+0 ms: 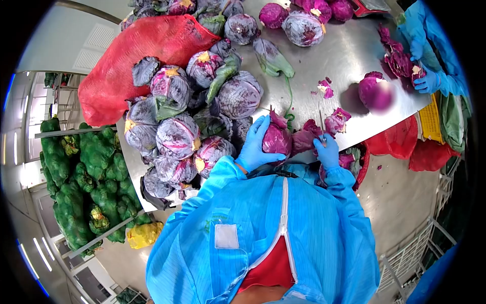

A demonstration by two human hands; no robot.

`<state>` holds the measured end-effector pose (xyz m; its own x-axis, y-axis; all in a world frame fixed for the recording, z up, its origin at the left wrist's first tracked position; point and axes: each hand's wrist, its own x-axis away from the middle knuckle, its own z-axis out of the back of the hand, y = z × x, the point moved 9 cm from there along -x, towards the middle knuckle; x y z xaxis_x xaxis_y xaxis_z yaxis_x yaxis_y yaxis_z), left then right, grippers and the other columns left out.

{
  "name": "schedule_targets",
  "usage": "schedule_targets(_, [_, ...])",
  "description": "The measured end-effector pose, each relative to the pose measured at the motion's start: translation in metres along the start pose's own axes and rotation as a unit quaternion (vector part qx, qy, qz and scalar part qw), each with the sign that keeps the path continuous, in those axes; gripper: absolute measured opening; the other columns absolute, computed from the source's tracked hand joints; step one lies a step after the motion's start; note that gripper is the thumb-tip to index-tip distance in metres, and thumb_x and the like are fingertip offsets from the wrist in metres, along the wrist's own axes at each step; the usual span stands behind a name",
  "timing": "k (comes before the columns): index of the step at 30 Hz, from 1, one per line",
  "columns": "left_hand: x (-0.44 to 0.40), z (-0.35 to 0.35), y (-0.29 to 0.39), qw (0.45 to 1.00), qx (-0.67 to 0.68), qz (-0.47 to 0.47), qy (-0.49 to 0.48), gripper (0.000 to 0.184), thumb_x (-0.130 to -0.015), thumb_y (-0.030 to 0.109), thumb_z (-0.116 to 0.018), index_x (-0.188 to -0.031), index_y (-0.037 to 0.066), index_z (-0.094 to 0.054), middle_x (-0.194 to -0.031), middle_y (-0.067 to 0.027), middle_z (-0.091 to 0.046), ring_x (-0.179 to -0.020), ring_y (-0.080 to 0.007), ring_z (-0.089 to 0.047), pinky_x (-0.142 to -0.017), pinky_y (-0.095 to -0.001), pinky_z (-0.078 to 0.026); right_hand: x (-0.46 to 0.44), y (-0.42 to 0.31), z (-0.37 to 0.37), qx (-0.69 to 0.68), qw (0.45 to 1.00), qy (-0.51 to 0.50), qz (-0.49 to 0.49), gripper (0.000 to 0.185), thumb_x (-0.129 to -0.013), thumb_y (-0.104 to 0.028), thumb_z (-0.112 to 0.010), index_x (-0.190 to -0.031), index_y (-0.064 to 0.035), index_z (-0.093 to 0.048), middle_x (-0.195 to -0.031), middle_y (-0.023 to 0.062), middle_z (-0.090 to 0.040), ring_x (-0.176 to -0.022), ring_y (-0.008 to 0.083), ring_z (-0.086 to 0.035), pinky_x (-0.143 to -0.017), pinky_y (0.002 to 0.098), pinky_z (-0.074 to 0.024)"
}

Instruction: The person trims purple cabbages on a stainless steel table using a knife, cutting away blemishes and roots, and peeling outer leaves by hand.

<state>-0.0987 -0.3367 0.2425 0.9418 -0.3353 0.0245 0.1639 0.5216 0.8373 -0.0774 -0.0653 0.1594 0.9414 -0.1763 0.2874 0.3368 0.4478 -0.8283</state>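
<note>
My left hand (pixel 255 147), in a blue glove, is wrapped round the left side of a purple cabbage (pixel 277 140) near the table's front edge. My right hand (pixel 326 150), also gloved, is closed on a knife (pixel 321 117) whose thin blade points away from me. Between the cabbage and the knife are loose purple leaves (pixel 305 138). A cut purple piece (pixel 336 121) lies just beyond my right hand. Left of my left hand, whole cabbages with dull outer leaves (pixel 240 95) are piled up.
A red mesh sack (pixel 147 63) lies behind the pile on the metal table (pixel 309 61). At the right, a co-worker's gloved hands (pixel 427 81) hold a purple piece. A peeled cabbage (pixel 375 93) stands nearer. Red sacks (pixel 395 138) sit below the table's right edge.
</note>
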Motion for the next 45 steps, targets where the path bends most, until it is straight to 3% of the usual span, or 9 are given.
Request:
schedule_targets(4, [0.007,0.003,0.001,1.0,-0.002,-0.003,0.007,0.128,-0.053,0.049,-0.091,-0.153,0.008,-0.024,-0.148,-0.024,-0.027,-0.139,-0.0401,-0.027,-0.117,-0.0435,-0.023,0.023,0.025,0.002,0.037,0.999,0.013,-0.003,0.025,-0.084,-0.024,-0.07,-0.09,-0.0026,-0.058,-0.074,0.0155,-0.059,-0.069,0.0296,-0.06,-0.065,0.0399,-0.047])
schedule_targets(8, [0.008,0.007,-0.001,0.999,0.021,-0.001,0.032,0.127,-0.053,0.05,-0.09,-0.153,0.007,-0.025,-0.147,-0.0241,-0.03,-0.138,-0.0404,-0.028,-0.116,-0.0437,-0.023,0.027,0.0,0.006,0.125,0.99,0.05,0.043,0.033,-0.081,-0.027,-0.074,-0.101,-0.0046,-0.06,-0.089,0.0129,-0.06,-0.079,0.0288,-0.061,-0.071,0.0391,-0.0499])
schedule_targets(10, [0.009,0.007,-0.003,0.999,0.025,0.008,0.041,0.126,-0.054,0.051,-0.089,-0.153,0.006,-0.025,-0.146,-0.0239,-0.031,-0.138,-0.0405,-0.029,-0.116,-0.0438,-0.024,0.026,-0.053,0.018,0.051,0.99,0.075,0.107,0.053,-0.076,-0.036,-0.078,-0.115,-0.004,-0.06,-0.104,0.0137,-0.058,-0.093,0.0295,-0.06,-0.079,0.039,-0.049])
schedule_targets(14, [0.003,-0.004,0.021,0.998,-0.049,-0.02,0.017,0.127,-0.054,0.054,-0.087,-0.153,0.005,-0.025,-0.146,-0.0248,-0.032,-0.136,-0.0413,-0.031,-0.114,-0.0453,-0.026,0.011,-0.135,-0.008,0.036,0.98,-0.045,0.19,0.076,-0.071,-0.05,-0.078,-0.127,-0.0041,-0.057,-0.109,0.0148,-0.057,-0.102,0.0311,-0.057,-0.087,0.0407,-0.0465])
schedule_targets(16, [0.001,-0.01,0.029,0.994,-0.094,-0.051,0.009,0.127,-0.053,0.056,-0.086,-0.153,0.005,-0.025,-0.146,-0.0253,-0.032,-0.136,-0.0418,-0.031,-0.113,-0.046,-0.027,0.001,-0.147,-0.04,0.092,0.967,-0.129,0.201,0.059,-0.078,-0.048,-0.073,-0.115,-0.0034,-0.063,-0.1,0.0182,-0.062,-0.096,0.0357,-0.061,-0.082,0.042,-0.0484])
schedule_targets(26, [0.022,0.007,0.02,1.0,-0.005,-0.03,-0.007,0.125,-0.051,0.051,-0.09,-0.152,0.01,-0.029,-0.149,-0.0254,-0.026,-0.142,-0.0434,-0.023,-0.116,-0.0483,-0.023,-0.039,-0.044,-0.027,0.089,0.992,0.014,0.091,0.04,-0.085,-0.042,-0.066,-0.095,-0.0027,-0.062,-0.087,0.0214,-0.066,-0.084,0.0407,-0.064,-0.073,0.0475,-0.05])
schedule_targets(35, [0.037,0.016,-0.035,0.939,0.288,0.082,0.168,0.115,-0.056,0.033,-0.093,-0.149,0.006,-0.031,-0.149,-0.0152,-0.034,-0.139,-0.0322,-0.032,-0.117,-0.0404,-0.026,0.013,0.038,0.05,0.163,0.984,0.067,0.011,0.036,-0.081,-0.03,-0.073,-0.1,-0.0035,-0.059,-0.089,0.0158,-0.061,-0.082,0.0364,-0.061,-0.075,0.0438,-0.0496])
schedule_targets(40, [0.009,0.014,-0.007,0.983,0.078,0.002,0.165,0.117,-0.054,0.036,-0.093,-0.149,0.007,-0.031,-0.147,-0.0175,-0.033,-0.139,-0.0348,-0.031,-0.117,-0.0435,-0.024,0.03,-0.036,0.059,0.076,0.989,0.087,0.093,0.055,-0.074,-0.026,-0.08,-0.119,-0.004,-0.056,-0.109,0.0148,-0.061,-0.099,0.0295,-0.06,-0.085,0.038,-0.0496])
schedule_targets(45, [-0.001,0.006,0.008,0.987,0.009,-0.041,0.153,0.123,-0.05,0.047,-0.093,-0.149,0.007,-0.03,-0.142,-0.0183,-0.034,-0.136,-0.0363,-0.031,-0.116,-0.0443,-0.026,0.027,-0.095,-0.02,-0.066,0.984,-0.106,0.126,0.062,-0.078,-0.022,-0.076,-0.13,-0.0008,-0.049,-0.11,0.0135,-0.059,-0.097,0.0206,-0.058,-0.089,0.0333,-0.0479])
